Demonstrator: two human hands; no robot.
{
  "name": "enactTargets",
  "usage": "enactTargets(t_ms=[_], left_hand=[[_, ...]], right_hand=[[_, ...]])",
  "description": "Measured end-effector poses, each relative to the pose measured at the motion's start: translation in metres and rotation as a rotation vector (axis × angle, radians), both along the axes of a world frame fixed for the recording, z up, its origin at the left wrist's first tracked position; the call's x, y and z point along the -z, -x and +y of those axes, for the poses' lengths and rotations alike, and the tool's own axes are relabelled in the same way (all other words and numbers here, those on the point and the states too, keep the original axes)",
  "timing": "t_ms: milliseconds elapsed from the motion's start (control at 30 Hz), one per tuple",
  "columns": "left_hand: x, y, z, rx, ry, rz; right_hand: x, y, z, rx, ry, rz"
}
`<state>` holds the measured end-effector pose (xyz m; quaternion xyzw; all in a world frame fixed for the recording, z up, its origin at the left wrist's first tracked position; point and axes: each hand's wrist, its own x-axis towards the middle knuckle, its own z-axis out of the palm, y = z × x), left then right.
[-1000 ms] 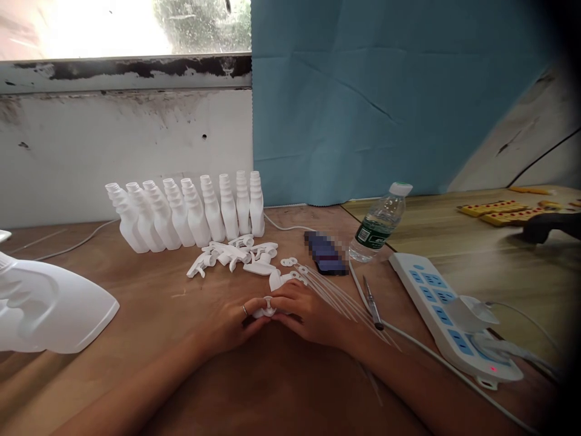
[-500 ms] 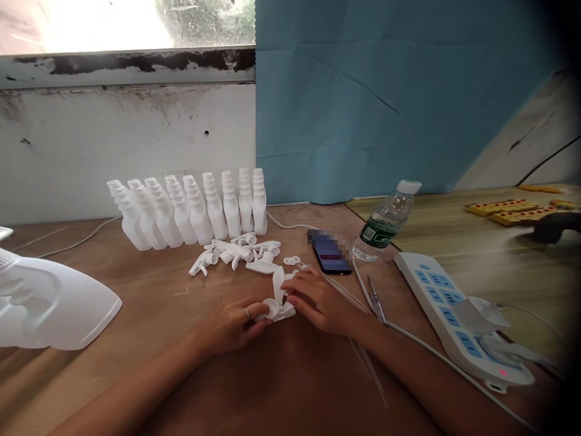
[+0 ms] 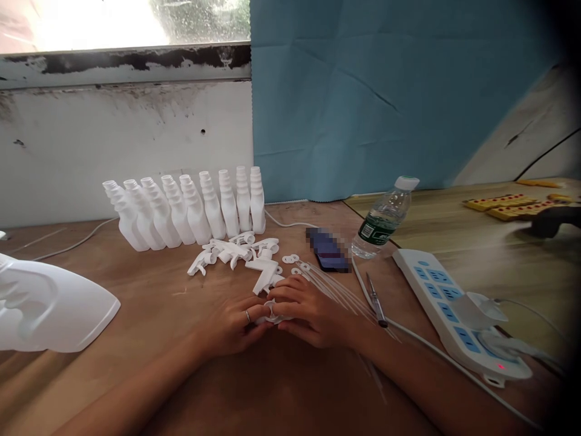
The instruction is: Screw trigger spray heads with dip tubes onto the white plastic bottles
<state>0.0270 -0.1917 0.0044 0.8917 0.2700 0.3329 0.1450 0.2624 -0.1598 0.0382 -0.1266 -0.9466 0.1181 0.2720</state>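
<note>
My left hand [image 3: 233, 327] and my right hand [image 3: 308, 310] meet at the middle of the brown table [image 3: 172, 363], both pinching a white spray trigger head [image 3: 267, 280] that sticks up between the fingertips. Just behind lies a heap of more white trigger heads [image 3: 236, 253]. To the right of my right hand, thin clear dip tubes [image 3: 336, 290] with white discs fan out across the table. A row of several white bottles [image 3: 190, 209] stands at the back against the wall.
A large white plastic shape [image 3: 49, 312] sits at the left edge. A phone [image 3: 329, 249], a water bottle [image 3: 384, 219], a small tool [image 3: 376, 303] and a white and blue power strip [image 3: 449, 309] with cables lie on the right. Yellow parts [image 3: 508, 206] rest far right.
My right hand slid back toward my left hand and closed on the trigger head, which now stands more upright between the fingers. The camera shifted slightly.
</note>
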Motion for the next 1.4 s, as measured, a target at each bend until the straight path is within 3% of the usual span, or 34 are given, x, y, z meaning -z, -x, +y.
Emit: enactTargets(t_ms=[200,467,567,733,800,867,967,1067,1167,1400], left_hand=[[-0.001,-0.001,0.0,0.01,0.001,-0.01],[-0.001,0.0,0.0,-0.021,-0.073,-0.007],[-0.001,0.0,0.0,-0.025,-0.108,-0.003],[-0.002,-0.005,-0.003,-0.015,-0.102,0.028],[-0.002,-0.007,-0.005,-0.029,-0.079,0.05],[-0.002,-0.008,-0.006,-0.066,-0.048,0.069],[-0.002,-0.008,-0.007,-0.118,-0.022,0.05],[-0.001,-0.007,-0.008,-0.136,0.011,0.04],[-0.002,-0.006,-0.008,-0.142,0.051,0.058],[-0.004,-0.005,-0.008,-0.133,0.083,0.081]], right_hand=[[0.004,0.005,0.001,0.024,-0.072,0.049],[0.001,0.005,-0.006,0.095,0.009,-0.014],[0.0,0.01,-0.011,0.088,0.108,-0.024],[-0.006,0.002,-0.006,0.018,0.217,0.119],[-0.009,-0.009,0.003,0.156,0.182,0.199],[-0.012,-0.021,0.015,0.392,0.103,0.176],[-0.015,-0.038,0.032,0.736,0.006,-0.152],[-0.018,-0.05,0.042,1.011,0.087,-0.438],[-0.021,-0.058,0.045,1.08,0.16,-0.556],[-0.017,-0.066,0.048,0.997,0.245,-0.636]])
